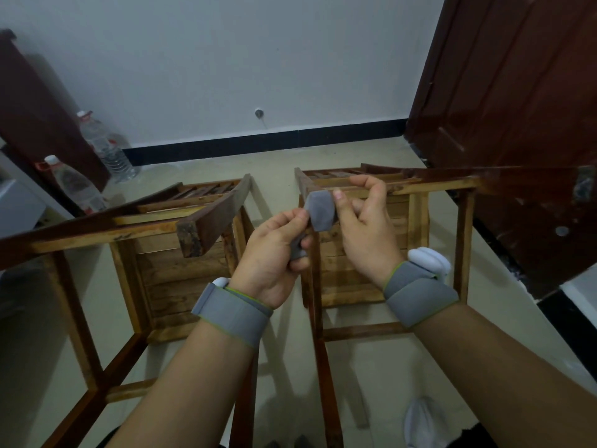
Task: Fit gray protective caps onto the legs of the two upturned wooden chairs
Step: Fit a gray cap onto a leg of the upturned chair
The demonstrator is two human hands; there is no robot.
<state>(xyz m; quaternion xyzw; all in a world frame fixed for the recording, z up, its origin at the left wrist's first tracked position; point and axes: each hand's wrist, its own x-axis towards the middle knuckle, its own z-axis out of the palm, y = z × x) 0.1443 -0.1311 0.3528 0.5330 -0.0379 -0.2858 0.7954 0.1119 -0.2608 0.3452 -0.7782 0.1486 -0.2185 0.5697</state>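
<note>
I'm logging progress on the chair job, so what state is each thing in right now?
Left chair: upturned, the near leg end bare wood, no cap.
Right chair: upturned, legs pointing up.
Gray cap: at the top of a right-chair leg, pinched from both sides.
Left hand: gripping the cap and the leg below it.
Right hand: pinching the cap.
Water bottles: capped, standing by the wall.
Door: open.
</note>
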